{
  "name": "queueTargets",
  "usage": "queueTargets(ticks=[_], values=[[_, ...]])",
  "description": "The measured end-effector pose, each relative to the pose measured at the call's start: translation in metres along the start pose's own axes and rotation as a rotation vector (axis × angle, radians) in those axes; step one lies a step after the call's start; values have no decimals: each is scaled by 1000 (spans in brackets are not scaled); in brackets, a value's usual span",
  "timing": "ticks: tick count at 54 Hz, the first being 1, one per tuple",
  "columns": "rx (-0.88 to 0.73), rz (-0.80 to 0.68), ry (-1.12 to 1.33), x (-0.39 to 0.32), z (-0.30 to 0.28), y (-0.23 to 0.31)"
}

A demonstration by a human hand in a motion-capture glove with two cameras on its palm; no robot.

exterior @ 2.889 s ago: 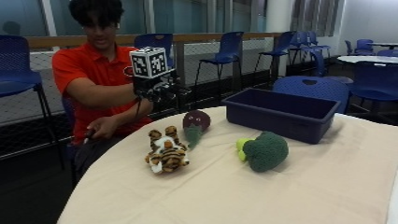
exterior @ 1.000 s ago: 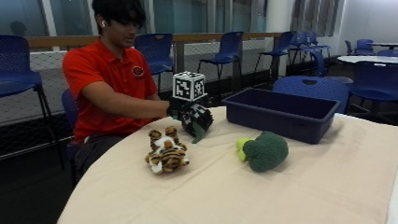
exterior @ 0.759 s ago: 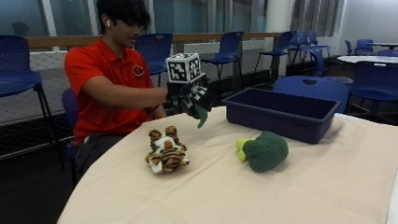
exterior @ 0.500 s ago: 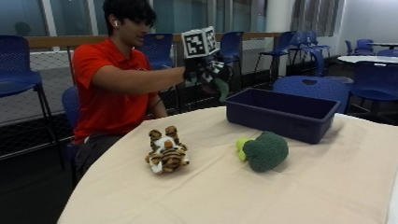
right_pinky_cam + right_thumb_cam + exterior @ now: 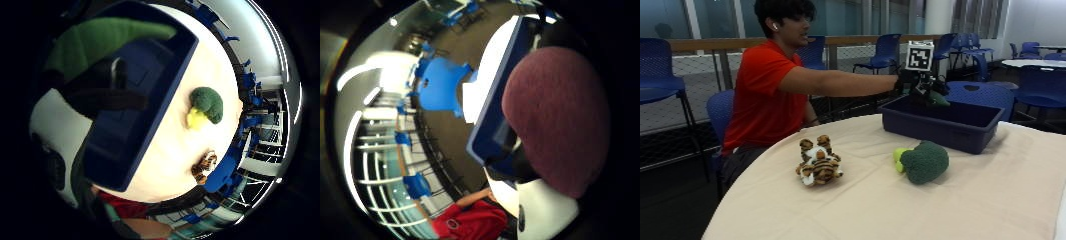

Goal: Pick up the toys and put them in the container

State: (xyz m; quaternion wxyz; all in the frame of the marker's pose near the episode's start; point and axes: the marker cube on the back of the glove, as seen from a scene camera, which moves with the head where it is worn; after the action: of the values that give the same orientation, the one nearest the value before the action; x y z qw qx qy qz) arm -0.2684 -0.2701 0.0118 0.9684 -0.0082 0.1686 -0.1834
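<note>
Since lifting off the table a second ago, right hand (image 5: 919, 85) now sits over the blue bin (image 5: 939, 131), fingers wrapped round the plush eggplant (image 5: 560, 120): maroon body, green stem. First drop imminent. Broccoli plush (image 5: 923, 161) and tiger plush (image 5: 817, 162) lie outside the bin.

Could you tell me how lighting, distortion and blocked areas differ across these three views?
Outside view: even indoor light, slightly soft, broccoli toy plain. Little-finger palm view: strong fisheye bends the blue container. Thumb palm view: the maroon toy blocks much.
</note>
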Motion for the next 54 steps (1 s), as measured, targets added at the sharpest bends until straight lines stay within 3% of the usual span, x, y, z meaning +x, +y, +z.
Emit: queueTargets(ticks=[5,10,25,33,39,54], values=[[-22,-106,-263,-20,2,8],[0,-84,-452,-5,-1,23],[11,-4,-351,133,18,123],[30,158,-277,209,51,184],[-42,301,-296,258,81,220],[-295,532,-270,286,157,267]])
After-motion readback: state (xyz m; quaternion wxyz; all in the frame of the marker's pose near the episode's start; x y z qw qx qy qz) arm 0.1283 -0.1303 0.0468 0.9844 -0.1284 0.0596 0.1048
